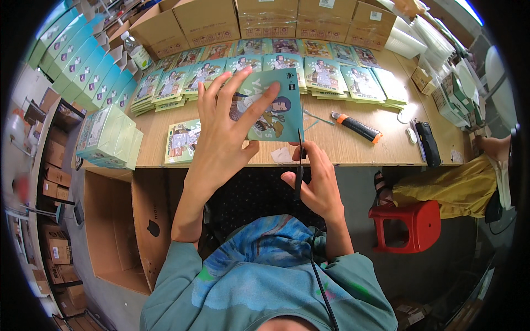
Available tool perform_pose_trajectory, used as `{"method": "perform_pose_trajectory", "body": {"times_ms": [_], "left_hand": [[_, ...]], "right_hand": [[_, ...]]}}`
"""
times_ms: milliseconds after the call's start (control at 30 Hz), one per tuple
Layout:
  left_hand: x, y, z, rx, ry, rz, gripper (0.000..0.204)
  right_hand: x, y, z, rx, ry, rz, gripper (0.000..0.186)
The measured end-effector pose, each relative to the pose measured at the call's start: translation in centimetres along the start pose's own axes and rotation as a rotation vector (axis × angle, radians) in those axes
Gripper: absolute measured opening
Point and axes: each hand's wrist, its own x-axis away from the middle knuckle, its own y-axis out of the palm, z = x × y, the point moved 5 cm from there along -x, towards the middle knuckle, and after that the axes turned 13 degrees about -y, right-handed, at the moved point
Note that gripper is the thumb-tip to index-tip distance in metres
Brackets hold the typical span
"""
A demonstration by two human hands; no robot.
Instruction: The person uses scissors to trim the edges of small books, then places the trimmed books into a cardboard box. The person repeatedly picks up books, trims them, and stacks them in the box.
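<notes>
A flat teal packet (pixel 291 91) printed with a dark-haired cartoon figure is held up over the table's front edge. My left hand (pixel 221 132) grips it from the left, fingers spread across its face; whatever lies behind the packet is hidden. Black scissors (pixel 298 182) are in my right hand (pixel 320 185), with the blades upright at the packet's lower right edge. Whether the blades touch it I cannot tell. Just left of my left wrist, a similar packet (pixel 175 142) lies on the table. Thin teal strips (pixel 320 117) lie beyond the scissors.
Stacks of printed packets (pixel 323 77) line the table's back, before cardboard boxes (pixel 207 25). An orange-black utility knife (pixel 358 128) and a black pouch (pixel 427 143) lie right. Pale green boxes (pixel 107 138) stand left. Below are an open carton (pixel 113 220) and a red stool (pixel 411 226) beside another person.
</notes>
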Motion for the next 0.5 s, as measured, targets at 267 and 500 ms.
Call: {"method": "perform_pose_trajectory", "body": {"times_ms": [267, 500], "left_hand": [[0.04, -0.27, -0.2, -0.021, -0.024, 0.007, 0.106], [0.1, -0.49, -0.16, -0.03, -0.027, 0.02, 0.106]], "right_hand": [[0.18, 0.13, -0.09, -0.049, 0.082, -0.01, 0.058], [0.59, 0.12, -0.21, -0.058, 0.111, 0.048, 0.047]]}}
